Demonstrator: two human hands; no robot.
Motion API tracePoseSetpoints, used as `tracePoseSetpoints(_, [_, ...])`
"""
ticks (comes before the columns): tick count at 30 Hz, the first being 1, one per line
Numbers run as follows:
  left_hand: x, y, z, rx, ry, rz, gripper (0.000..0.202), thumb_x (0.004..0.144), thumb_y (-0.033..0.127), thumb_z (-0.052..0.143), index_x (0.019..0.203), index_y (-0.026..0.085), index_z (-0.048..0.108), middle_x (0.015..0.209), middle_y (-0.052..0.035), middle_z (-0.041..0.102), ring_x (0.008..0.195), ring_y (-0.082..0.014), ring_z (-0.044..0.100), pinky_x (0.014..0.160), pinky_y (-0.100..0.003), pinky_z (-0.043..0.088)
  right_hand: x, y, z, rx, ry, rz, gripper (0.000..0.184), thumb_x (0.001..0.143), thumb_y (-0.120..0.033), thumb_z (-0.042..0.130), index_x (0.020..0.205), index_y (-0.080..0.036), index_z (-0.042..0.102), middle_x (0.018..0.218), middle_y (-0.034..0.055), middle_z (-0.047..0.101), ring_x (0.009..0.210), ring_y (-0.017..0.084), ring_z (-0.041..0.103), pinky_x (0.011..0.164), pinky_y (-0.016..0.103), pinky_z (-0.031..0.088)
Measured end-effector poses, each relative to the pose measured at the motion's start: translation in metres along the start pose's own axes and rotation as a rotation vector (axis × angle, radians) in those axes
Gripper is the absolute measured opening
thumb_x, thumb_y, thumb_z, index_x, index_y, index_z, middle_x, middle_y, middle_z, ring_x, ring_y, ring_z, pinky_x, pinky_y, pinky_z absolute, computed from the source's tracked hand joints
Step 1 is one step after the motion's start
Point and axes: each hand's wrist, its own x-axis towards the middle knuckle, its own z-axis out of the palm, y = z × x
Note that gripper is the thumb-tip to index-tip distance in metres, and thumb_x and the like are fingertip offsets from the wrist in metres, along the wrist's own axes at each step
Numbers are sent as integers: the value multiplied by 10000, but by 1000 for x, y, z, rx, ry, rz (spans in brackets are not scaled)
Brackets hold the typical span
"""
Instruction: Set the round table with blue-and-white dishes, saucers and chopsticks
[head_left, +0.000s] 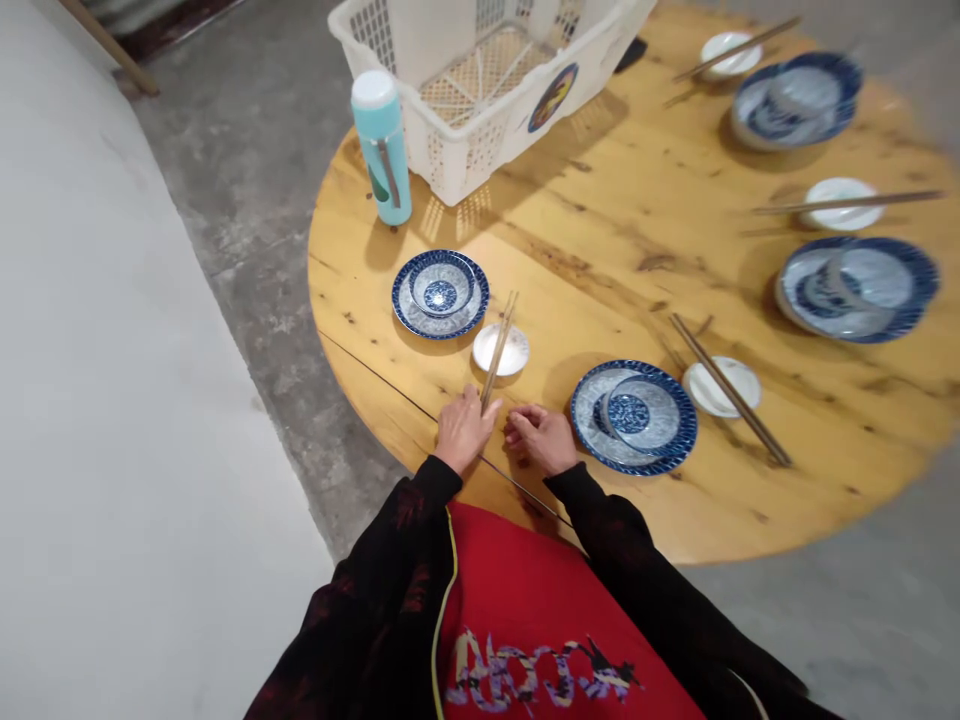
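My left hand [465, 428] is closed around the near ends of a pair of wooden chopsticks [498, 350], whose far part rests across a small white dish [513, 352]. Just to the right, my right hand [541, 438] is held low over the table with its fingers curled in, and nothing shows in them. Beyond my left hand sits a blue-rimmed plate [402, 312] with a patterned bowl [442, 284] on it. Close to my right hand lies another blue-rimmed plate [589, 420], also carrying a bowl [651, 412].
A white plastic basket [480, 150] and a turquoise bottle [382, 150] stand at the far left of the round wooden table [585, 270]. More chopsticks [729, 390] lie over a white dish [705, 392] on the right. Two further place settings are along the right side.
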Motion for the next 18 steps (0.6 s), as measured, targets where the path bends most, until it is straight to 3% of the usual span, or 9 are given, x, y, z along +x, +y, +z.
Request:
tracePoseSetpoints(9, [5,4,4,47,-31,32,298,1046,319,397,1156,106,575,1014,-175,749,969,-287,731,809,-328,496,7,-4,2,38,12,18,344,707,-481,686,822,-163,619,615,32,664,497,167,659,427,248,543])
tracePoseSetpoints(18, [4,5,4,42,-49,25,330,1050,289,359,1178,76,577,1014,-199,745,964,-291,732,810,-335,510,9,-4,4,49,14,36,308,708,-447,688,813,-167,617,603,24,662,487,168,654,428,255,545])
